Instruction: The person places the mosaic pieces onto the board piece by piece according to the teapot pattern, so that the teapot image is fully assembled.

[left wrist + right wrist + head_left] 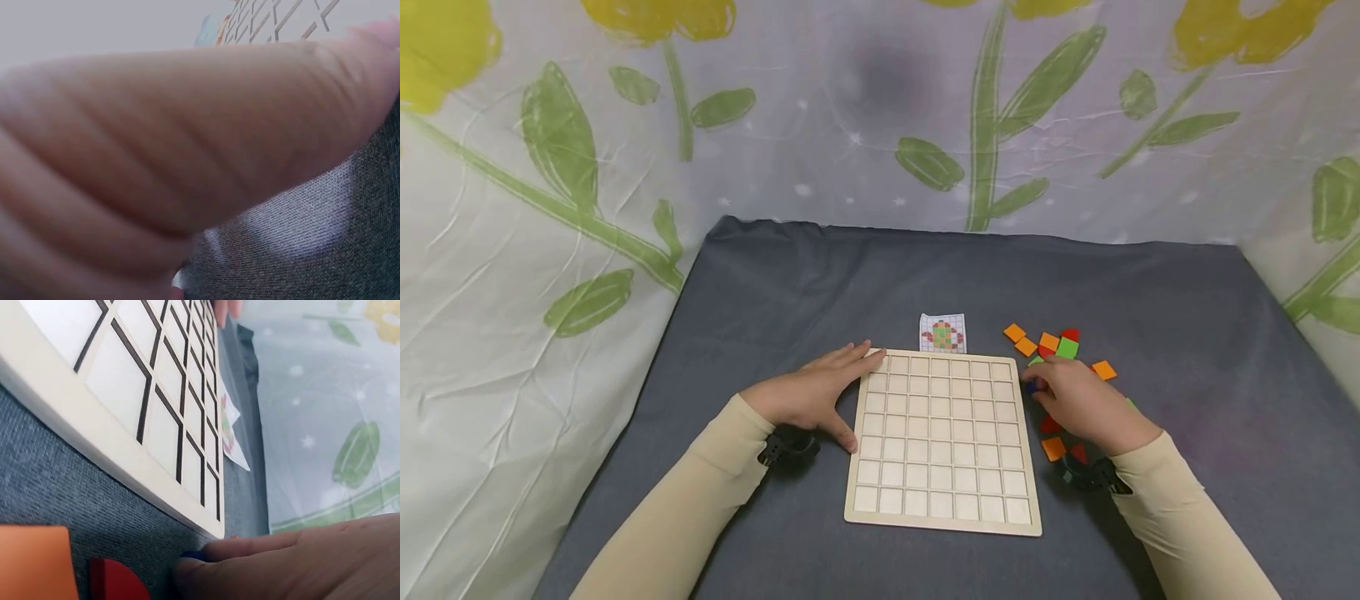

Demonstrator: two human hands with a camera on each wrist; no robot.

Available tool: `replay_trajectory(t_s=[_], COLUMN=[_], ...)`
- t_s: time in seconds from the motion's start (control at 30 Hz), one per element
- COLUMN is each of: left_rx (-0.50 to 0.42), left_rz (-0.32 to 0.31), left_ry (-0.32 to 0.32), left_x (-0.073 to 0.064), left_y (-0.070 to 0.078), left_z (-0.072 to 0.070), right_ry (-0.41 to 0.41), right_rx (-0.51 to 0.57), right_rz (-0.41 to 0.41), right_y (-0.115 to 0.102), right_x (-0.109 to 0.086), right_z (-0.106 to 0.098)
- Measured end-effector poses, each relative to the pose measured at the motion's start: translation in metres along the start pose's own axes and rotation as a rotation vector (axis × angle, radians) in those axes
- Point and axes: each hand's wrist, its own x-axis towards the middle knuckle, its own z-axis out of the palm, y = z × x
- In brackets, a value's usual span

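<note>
A pale wooden grid board (940,456) lies flat, its square cells bare. My left hand (812,390) rests along its left side with fingers spread; the fingertips touch the top left corner and the thumb lies at the left edge. Close beside the board's right edge, my right hand (1084,406) pinches a small blue piece (194,555) between thumb and fingers, most of it hidden. In the left wrist view a finger (187,125) blocks most of the picture.
Orange tiles (1103,370), a green tile (1067,347) and red pieces (1070,335) lie scattered around my right hand, some partly covered by it. A printed pattern card (942,332) lies at the board's far edge. Dark grey cloth (775,283) covers the table.
</note>
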Motion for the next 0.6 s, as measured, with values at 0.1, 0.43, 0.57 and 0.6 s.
replay_trajectory(t_s=[0.1, 0.43, 0.57, 0.6], left_rx=[0.008, 0.006, 0.008, 0.01], left_rz=[-0.004, -0.007, -0.003, -0.003], left_ry=[0.001, 0.004, 0.002, 0.002], left_x=[0.0, -0.001, -0.001, -0.001], left_y=[0.001, -0.003, -0.001, -0.001], left_z=[-0.001, 0.0, -0.001, -0.001], right_ry=[-0.004, 0.023, 0.08, 0.089], right_rx=[0.028, 0.067, 0.074, 0.077], right_rz=[0.019, -0.017, -0.066, -0.071], right_y=[0.001, -0.008, -0.017, -0.02], right_x=[0.0, 0.005, 0.01, 0.012], right_z=[-0.002, -0.012, -0.016, -0.016])
